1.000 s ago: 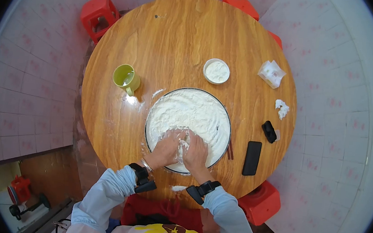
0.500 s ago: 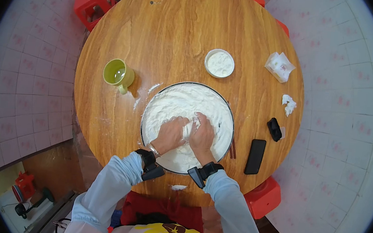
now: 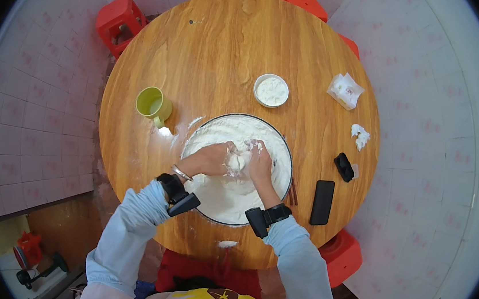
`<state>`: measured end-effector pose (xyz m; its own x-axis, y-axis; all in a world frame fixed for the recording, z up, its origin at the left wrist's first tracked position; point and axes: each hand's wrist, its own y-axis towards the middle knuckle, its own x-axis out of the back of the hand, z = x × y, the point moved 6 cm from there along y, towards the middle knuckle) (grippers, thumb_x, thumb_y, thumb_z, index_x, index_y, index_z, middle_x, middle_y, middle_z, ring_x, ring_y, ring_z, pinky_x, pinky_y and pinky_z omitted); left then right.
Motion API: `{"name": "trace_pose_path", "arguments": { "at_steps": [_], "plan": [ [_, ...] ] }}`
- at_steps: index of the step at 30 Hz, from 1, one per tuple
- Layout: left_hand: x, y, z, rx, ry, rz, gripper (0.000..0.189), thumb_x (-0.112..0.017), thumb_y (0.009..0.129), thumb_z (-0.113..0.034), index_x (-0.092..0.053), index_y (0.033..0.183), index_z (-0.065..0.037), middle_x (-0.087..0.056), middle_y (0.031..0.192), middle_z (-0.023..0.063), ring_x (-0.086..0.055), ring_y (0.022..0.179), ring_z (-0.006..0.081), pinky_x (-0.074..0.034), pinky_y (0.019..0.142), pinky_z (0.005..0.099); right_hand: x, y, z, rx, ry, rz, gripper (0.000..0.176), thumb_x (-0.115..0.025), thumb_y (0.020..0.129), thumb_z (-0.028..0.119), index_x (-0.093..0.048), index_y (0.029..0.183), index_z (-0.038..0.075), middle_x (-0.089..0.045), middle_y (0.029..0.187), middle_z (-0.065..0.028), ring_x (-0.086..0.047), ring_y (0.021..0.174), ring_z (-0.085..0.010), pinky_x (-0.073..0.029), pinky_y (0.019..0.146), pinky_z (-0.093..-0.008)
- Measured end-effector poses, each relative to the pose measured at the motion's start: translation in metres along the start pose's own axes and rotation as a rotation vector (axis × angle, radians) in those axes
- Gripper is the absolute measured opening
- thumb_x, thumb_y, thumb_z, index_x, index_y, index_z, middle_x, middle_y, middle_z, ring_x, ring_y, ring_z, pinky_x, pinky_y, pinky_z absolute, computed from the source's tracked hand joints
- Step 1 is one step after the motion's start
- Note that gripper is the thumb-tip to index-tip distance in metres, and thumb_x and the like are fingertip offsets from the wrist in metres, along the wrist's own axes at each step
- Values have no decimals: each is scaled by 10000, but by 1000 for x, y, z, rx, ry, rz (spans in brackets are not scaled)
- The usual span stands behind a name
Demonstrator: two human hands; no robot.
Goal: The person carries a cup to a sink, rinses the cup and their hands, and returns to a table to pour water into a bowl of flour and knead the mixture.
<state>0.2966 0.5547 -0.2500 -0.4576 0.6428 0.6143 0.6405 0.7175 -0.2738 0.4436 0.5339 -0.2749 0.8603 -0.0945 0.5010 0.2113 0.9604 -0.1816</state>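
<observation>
A wide round basin with a dark rim (image 3: 242,114) holds a thick layer of white flour (image 3: 212,197). Over its middle, a pale lump of dough (image 3: 238,161) is between my two hands. My left hand (image 3: 214,157) curls round the lump from the left, its fingers dusted with flour. From the other side, my right hand (image 3: 260,164) is closed against the dough, with flour on its thumb and knuckles. The undersides of both hands and part of the lump are hidden.
Beyond the basin stand a bowl of flour (image 3: 271,91) and a yellow-green mug (image 3: 154,105). To the right lie chopsticks (image 3: 294,191), a black phone (image 3: 322,202), a small black case (image 3: 343,167), crumpled tissue (image 3: 360,137) and a plastic packet (image 3: 346,91). Red stools (image 3: 119,22) ring the table.
My hands have drawn slightly apart and turned, so more of the dough shows between them. My left wrist has swung outward to the left. The whole view has shifted a little.
</observation>
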Motion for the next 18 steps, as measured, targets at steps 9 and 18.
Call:
{"name": "trace_pose_path", "arguments": {
  "at_steps": [9,18],
  "plan": [
    [-11,-48,-16,-197,-42,-232,605,-742,705,-228,-429,1198,-72,-382,1262,249,-409,1121,448,-386,917,467,1,-42,35,298,-347,127,333,-561,833,170,-532,1148,66,-589,971,-161,-544,944,-360,-427,809,-447],
    [-46,-77,-33,16,237,-339,745,-720,678,-176,-354,1300,5,-396,1264,255,-397,1130,470,-352,960,501,-13,-89,31,553,-556,-4,442,-574,756,180,-518,1179,64,-567,995,-130,-536,934,-305,-401,752,-424]
  ]
}}
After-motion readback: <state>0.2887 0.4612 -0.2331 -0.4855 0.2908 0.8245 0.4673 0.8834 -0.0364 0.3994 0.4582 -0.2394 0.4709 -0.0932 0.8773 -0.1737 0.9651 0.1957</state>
